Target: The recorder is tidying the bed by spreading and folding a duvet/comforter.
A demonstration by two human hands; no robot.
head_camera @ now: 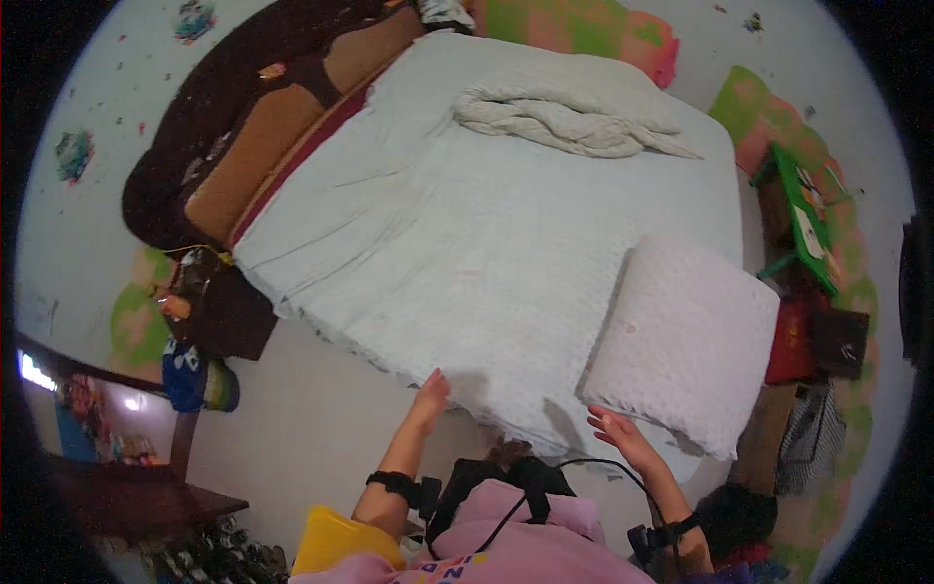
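Observation:
A bed covered with a pale, wrinkled bedsheet (467, 241) lies before me. My left hand (433, 394) is over its near edge, holding nothing. My right hand (620, 434) has its fingers apart beside the near left corner of a folded white, dimpled blanket (686, 350); whether the fingertips touch it I cannot tell. That folded blanket rests on the bed's near right part. Toward the far end lies a rumpled cream blanket (569, 124), bunched along its near side.
A dark brown headboard (168, 175) with tan cushioned panels borders the bed's left side. A dark bedside cabinet (233, 314) stands near it, beside a blue bag (182, 376). To the right are a green table (799, 219) and a dark box (839, 343). A cable crosses near my right arm.

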